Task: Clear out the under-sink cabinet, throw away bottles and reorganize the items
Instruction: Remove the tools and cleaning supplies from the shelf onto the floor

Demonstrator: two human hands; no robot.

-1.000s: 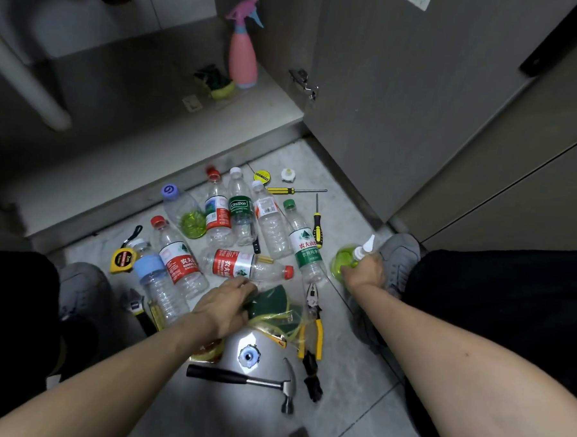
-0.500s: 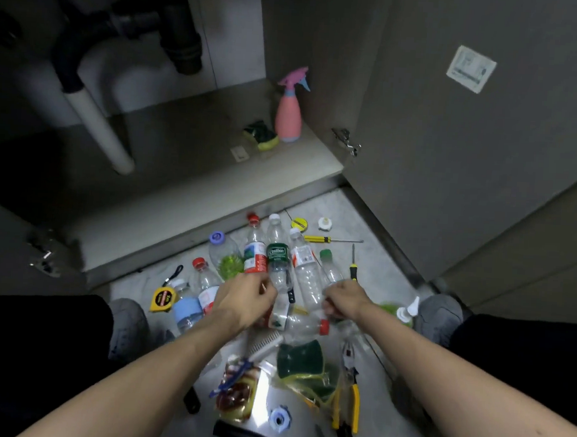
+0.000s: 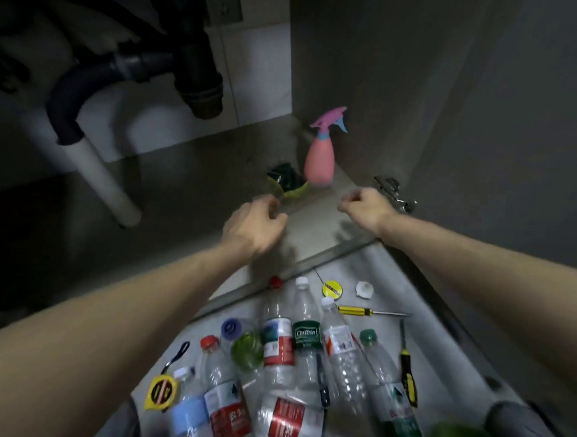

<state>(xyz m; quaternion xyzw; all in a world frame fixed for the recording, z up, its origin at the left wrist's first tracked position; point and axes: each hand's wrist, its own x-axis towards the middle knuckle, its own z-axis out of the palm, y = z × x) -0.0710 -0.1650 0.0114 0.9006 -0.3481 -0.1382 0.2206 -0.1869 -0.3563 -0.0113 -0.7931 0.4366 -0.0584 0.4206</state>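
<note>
Cabinet (image 3: pixel 182 179): nearly emptied; spray bottle (image 3: pixel 320 156) and sponge (image 3: pixel 287 183) remaining far right. Bottles (image 3: pixel 306 369), tools heaped on near floor (image 3: pixel 442 326), undiscarded. Left hand (image 3: pixel 256 226), right hand (image 3: pixel 364 209) reaching in, fingers curled, seemingly holding nothing. Reorganizing pending.

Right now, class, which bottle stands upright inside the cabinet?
The pink plastic spray bottle with the pink trigger; the clear water bottles all lie on the floor outside.

Both forearms are bare to the frame edge, no sleeves showing; the left hand (image 3: pixel 253 228) and right hand (image 3: pixel 366 209) wear no gloves, rings or watch.
</note>
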